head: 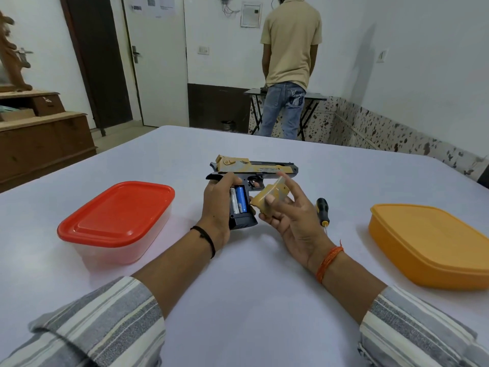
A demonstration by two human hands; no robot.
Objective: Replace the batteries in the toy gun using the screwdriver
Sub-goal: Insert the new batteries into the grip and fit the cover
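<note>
Head view: the white bench (264, 300) carries everything, and the toy gun (255, 170) is the landmark at its middle, held just above the surface. Its barrel runs level, muzzle to the right, while the grip's long axis drops toward the person. The left hand (218, 207) wraps that grip. Just right of the grip, the right hand (285, 215) pinches the detached grip cover (268, 198), other fingers loosely spread. The opened grip shows a blue battery (241, 198) and a white one beside it, lying lengthwise along the grip. The right hand seems better placed to pull them. The screwdriver (323, 211) lies right of the gun, tip toward the person.
</note>
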